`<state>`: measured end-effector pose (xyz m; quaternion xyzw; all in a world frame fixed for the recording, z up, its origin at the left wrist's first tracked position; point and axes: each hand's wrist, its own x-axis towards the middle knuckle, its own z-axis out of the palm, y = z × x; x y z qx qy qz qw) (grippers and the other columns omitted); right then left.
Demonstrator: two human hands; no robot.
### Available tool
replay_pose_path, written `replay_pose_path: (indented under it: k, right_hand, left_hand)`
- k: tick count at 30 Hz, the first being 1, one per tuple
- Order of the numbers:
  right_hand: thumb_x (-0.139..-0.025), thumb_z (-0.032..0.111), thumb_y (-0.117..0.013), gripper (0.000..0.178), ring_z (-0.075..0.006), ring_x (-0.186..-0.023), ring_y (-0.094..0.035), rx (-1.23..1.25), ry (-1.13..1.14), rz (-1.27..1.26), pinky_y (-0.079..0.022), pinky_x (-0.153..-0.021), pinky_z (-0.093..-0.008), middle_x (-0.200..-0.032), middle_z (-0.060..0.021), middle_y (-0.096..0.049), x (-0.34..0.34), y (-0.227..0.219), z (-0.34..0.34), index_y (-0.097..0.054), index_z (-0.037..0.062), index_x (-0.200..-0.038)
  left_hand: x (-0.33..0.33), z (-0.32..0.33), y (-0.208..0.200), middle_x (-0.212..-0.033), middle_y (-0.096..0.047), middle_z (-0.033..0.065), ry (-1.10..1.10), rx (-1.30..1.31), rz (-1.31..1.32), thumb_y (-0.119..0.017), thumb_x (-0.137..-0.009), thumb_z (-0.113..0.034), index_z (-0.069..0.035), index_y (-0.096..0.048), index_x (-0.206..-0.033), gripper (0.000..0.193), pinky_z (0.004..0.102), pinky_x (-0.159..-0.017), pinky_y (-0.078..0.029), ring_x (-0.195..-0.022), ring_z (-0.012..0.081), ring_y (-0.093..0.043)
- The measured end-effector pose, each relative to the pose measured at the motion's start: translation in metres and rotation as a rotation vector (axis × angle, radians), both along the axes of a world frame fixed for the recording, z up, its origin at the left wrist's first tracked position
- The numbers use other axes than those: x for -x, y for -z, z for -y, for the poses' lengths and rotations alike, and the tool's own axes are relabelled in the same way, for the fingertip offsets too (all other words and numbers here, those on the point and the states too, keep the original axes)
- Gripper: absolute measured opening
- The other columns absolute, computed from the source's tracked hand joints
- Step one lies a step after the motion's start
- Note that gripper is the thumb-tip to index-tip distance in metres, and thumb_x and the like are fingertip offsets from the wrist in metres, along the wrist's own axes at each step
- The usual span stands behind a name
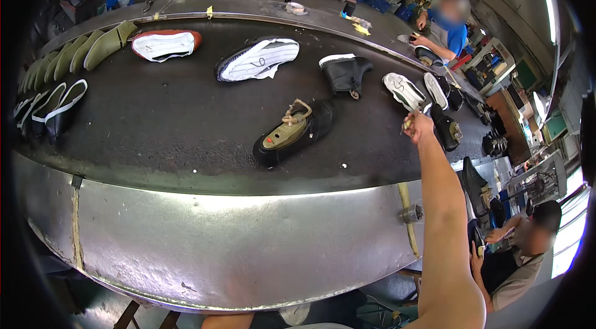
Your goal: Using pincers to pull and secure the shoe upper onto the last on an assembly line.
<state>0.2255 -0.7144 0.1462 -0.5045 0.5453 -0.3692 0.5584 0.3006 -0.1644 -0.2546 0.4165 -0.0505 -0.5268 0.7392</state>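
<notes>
My right hand (419,127) reaches far across the dark bench surface, its arm stretched out from the lower right. Its fingers are closed around a small yellowish piece; what that piece is, I cannot make out. Right at the fingertips lies a white-bottomed shoe (403,90) with a green edge; whether the hand touches it is unclear. Close by on the right is a dark boot (446,128). Nearer the middle, a black shoe (295,132) sits upright with an olive last and a looped cord in it. My left hand is outside the picture.
Two upturned shoes, one orange-edged (164,45) and one black-edged (257,60), lie at the back beside a black boot (346,75). Olive lasts or uppers (105,46) line the left. A metal ledge (242,236) runs along the front. Two co-workers handle shoes on the right.
</notes>
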Motion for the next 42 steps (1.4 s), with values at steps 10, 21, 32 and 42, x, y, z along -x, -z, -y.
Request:
replay_pose_path:
  k: [10,21,32,42]
  right_hand:
    - [-0.097,0.020,-0.054,0.022,-0.0155,-0.057,-0.059,0.185,-0.152,-0.034,-0.047,-0.048,-0.0289,-0.071,-0.0061,-0.061,0.120,-0.082,-0.078,-0.059,0.0050,-0.083]
    - [-0.102,0.021,-0.056,0.024,-0.0205,-0.070,-0.065,0.103,-0.220,-0.219,-0.053,-0.062,-0.0329,-0.084,-0.0106,-0.066,0.369,-0.003,-0.278,-0.061,-0.0025,-0.100]
    - [-0.099,0.017,-0.060,0.022,-0.0174,-0.075,-0.068,-0.386,-0.519,-0.337,-0.054,-0.065,-0.0292,-0.087,-0.0072,-0.068,0.417,0.050,-0.487,-0.060,0.0004,-0.113]
    - [-0.099,0.016,-0.060,0.031,-0.0134,-0.079,-0.063,-0.250,-1.056,-0.151,-0.052,-0.073,-0.0298,-0.095,-0.0049,-0.066,0.416,0.041,-0.567,-0.056,0.0021,-0.127]
  left_hand:
    - [0.024,-0.020,-0.013,-0.139,-0.055,0.0093,-0.002,0.012,-0.021,-0.060,-0.099,-0.036,-0.006,-0.056,-0.136,0.047,0.0354,-0.106,-0.044,-0.129,0.0226,-0.050]
    - [0.093,-0.057,-0.119,-0.135,-0.059,0.0072,0.203,-0.072,0.076,-0.068,-0.095,-0.028,-0.004,-0.054,-0.137,0.050,0.0371,-0.105,-0.045,-0.123,0.0198,-0.055]
    - [0.161,-0.147,-0.199,-0.127,-0.058,0.0107,0.192,-0.040,0.206,-0.063,-0.095,-0.029,-0.012,-0.047,-0.143,0.054,0.0375,-0.102,-0.045,-0.116,0.0221,-0.056]
    - [0.205,-0.152,-0.288,-0.161,-0.021,0.0136,0.185,0.153,0.773,-0.060,-0.096,-0.015,-0.010,-0.044,-0.145,0.053,0.0375,-0.120,-0.018,-0.149,0.0263,-0.020]
